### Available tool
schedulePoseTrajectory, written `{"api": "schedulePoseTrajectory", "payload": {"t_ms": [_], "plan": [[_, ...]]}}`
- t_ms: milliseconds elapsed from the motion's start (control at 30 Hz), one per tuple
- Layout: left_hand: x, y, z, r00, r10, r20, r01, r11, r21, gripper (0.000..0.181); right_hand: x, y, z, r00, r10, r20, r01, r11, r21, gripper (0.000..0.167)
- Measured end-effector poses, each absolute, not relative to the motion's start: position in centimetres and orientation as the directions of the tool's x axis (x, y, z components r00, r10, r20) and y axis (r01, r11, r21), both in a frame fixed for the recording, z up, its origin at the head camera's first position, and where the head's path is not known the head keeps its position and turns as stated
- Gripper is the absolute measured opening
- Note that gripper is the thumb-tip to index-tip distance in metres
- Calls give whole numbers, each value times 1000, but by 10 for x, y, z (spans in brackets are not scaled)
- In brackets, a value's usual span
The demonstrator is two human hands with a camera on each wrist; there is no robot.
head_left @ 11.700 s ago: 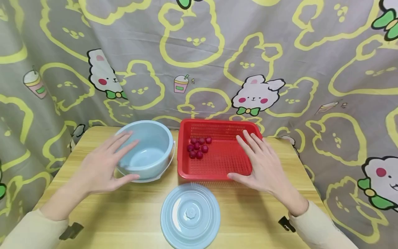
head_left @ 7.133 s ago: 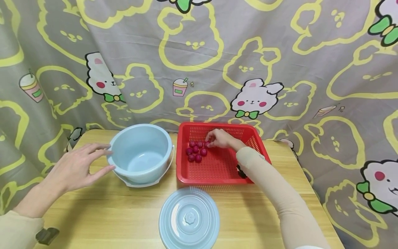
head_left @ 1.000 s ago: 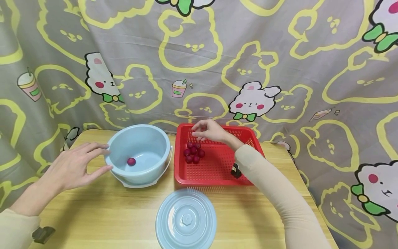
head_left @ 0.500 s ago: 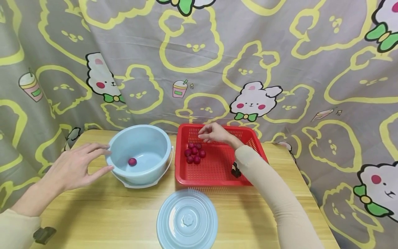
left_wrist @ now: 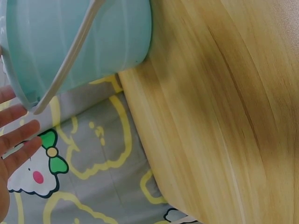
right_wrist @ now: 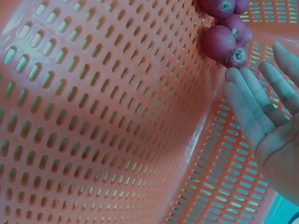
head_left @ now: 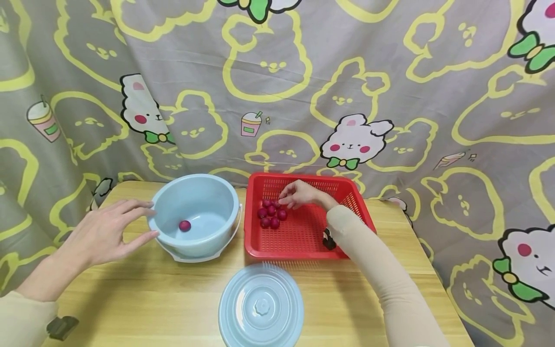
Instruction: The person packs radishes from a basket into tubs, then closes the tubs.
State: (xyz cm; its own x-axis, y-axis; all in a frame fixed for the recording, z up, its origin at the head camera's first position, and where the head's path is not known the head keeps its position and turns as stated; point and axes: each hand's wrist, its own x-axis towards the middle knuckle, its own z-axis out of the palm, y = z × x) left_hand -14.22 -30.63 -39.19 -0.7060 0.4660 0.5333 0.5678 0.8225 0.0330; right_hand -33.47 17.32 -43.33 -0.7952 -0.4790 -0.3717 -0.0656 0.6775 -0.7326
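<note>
Lying bunched at the left of a red rectangular perforated plastic basket, small round purplish-red fruits sit just beside the fingertips of the right hand, which is loosely extended and grips nothing; contact cannot be told. One matching fruit rests inside a round light-blue plastic bucket, the left hand spread at its rim, holding nothing. A round light-blue plastic lid lies on the pale wooden table

Bright, even light glints off the pale-blue round plastic lid; soft shadows cross the yellowish wooden table; the right wrist view looks hazy.
</note>
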Motion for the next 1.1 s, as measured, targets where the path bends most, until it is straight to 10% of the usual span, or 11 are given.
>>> {"api": "schedulePoseTrajectory", "payload": {"t_ms": [1100], "plan": [[-141,-304,-391,-721,453,524,555,830,47,44,-333,175,-455,-735,-447,-509,49,714,-698,32]]}}
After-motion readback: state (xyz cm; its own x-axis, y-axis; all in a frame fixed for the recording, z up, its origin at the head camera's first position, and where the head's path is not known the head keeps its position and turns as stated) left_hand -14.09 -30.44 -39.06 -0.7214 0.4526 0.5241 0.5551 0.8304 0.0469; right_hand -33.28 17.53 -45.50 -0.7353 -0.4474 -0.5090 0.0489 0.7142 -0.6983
